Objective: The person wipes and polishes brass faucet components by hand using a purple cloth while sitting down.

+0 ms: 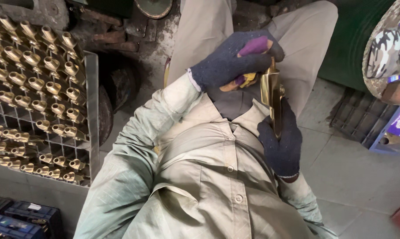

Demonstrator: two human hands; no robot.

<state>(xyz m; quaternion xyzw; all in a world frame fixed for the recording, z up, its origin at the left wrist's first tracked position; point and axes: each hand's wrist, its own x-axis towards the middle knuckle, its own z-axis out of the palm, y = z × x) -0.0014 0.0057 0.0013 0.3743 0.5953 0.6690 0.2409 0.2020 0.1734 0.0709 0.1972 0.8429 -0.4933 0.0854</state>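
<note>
I look down my own pale green shirt towards my lap. My left hand, in a dark knitted glove with purple and yellow patches, grips the top end of a shiny elongated brass part. Below it, my right hand, in a similar dark glove, wraps around the part's lower end. The part stands roughly upright between the two hands, just in front of my chest and above my beige trousers.
A metal grid rack at the left holds several brass fittings in rows. Blue crates sit at the bottom left. A black plastic crate lies on the tiled floor at right, and a camouflage-patterned object fills the top right corner.
</note>
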